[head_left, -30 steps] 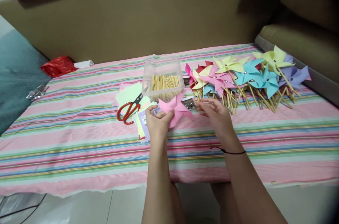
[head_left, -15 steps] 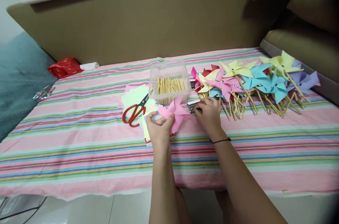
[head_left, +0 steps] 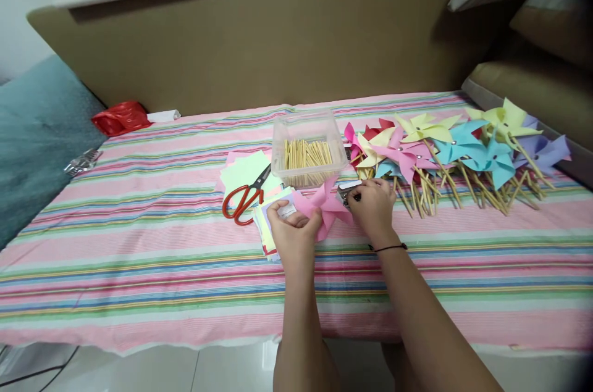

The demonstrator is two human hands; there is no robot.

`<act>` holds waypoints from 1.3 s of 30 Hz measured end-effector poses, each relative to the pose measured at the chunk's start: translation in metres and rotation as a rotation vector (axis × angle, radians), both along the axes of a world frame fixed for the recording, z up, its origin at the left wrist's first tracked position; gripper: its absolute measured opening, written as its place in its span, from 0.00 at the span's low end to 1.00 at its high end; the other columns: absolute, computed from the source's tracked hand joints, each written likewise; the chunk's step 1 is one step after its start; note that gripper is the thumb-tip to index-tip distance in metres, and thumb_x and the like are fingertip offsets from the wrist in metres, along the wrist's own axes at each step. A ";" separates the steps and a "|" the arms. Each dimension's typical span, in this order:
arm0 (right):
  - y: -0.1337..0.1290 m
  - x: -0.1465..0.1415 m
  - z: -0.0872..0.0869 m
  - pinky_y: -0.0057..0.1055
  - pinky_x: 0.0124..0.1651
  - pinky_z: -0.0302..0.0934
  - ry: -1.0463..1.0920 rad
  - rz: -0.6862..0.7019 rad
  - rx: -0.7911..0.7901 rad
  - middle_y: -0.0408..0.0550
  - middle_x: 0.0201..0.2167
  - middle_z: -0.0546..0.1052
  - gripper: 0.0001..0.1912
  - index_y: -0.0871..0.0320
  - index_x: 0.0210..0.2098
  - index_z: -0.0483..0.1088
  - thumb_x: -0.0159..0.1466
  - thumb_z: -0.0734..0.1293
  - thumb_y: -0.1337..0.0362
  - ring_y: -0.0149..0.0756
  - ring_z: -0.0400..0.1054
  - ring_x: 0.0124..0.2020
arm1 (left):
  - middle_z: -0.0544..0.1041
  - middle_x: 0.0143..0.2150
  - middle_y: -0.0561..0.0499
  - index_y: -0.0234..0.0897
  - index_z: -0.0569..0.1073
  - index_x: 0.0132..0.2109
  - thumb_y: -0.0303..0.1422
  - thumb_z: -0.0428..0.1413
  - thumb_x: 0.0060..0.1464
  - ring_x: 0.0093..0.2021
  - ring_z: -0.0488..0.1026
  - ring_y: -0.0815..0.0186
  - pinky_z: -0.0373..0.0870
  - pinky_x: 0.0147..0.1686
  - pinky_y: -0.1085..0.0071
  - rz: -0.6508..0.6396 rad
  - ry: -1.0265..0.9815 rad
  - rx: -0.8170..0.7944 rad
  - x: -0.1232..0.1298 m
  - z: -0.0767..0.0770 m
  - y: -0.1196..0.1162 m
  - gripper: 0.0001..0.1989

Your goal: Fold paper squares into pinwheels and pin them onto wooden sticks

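Note:
My left hand (head_left: pixel 296 234) is closed on a pink paper pinwheel (head_left: pixel 325 208), its thumb pressed on the folded centre. The pinwheel has no stick visible on it. My right hand (head_left: pixel 373 204) is at a small case with a white edge and shiny metal bits (head_left: pixel 346 193), just right of the pinwheel. Its fingertips are pinched together there; what lies between them is hidden. Under and left of my left hand lies a stack of coloured paper squares (head_left: pixel 265 228). Behind the pinwheel stands a clear plastic box (head_left: pixel 283 177) with many thin wooden sticks (head_left: pixel 308 154).
Red-handled scissors (head_left: pixel 245 197) rest on pale green paper (head_left: pixel 241 173). Finished pinwheels on sticks (head_left: pixel 456 145) are heaped at the right. A red plastic bag (head_left: pixel 121 119) and a clear packet of metal pieces (head_left: pixel 83 162) lie far left on the striped cloth (head_left: pixel 152 244).
The view has shifted, so everything sits slightly farther right and lower. My left hand still grips the pinwheel, and my right hand stays at the small case with fingers pinched.

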State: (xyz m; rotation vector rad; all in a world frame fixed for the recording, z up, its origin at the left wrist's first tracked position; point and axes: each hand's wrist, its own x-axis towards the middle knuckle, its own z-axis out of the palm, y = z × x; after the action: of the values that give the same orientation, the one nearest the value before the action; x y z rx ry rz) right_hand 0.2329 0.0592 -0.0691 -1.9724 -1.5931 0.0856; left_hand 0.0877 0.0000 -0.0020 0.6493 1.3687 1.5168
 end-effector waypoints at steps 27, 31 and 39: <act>-0.047 0.033 0.047 0.24 0.33 0.69 1.494 0.111 0.067 0.43 0.28 0.80 0.12 0.57 0.27 0.74 0.49 0.78 0.59 0.27 0.72 0.28 | 0.74 0.20 0.60 0.40 0.58 0.43 0.29 0.66 0.35 0.18 0.70 0.69 0.67 0.22 0.75 0.002 0.031 0.032 0.010 0.001 0.017 0.31; -0.048 0.033 0.050 0.21 0.28 0.65 1.530 0.120 0.088 0.40 0.23 0.77 0.13 0.56 0.29 0.73 0.50 0.78 0.58 0.24 0.69 0.23 | 0.75 0.21 0.58 0.40 0.58 0.44 0.30 0.67 0.34 0.17 0.70 0.69 0.67 0.22 0.75 -0.027 -0.008 0.026 0.012 0.000 0.018 0.31; -0.053 0.030 0.060 0.28 0.29 0.68 1.345 0.172 0.242 0.43 0.24 0.79 0.06 0.55 0.31 0.79 0.52 0.76 0.62 0.29 0.72 0.24 | 0.75 0.21 0.58 0.41 0.57 0.43 0.31 0.67 0.33 0.19 0.71 0.68 0.66 0.23 0.75 -0.100 0.025 0.052 0.016 0.002 0.016 0.32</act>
State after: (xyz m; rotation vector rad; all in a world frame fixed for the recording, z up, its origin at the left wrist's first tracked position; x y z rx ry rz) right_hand 0.2632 0.0067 -0.0089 -1.0595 -0.7638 0.9920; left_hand 0.1042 0.0165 -0.0005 0.7609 1.2995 1.4726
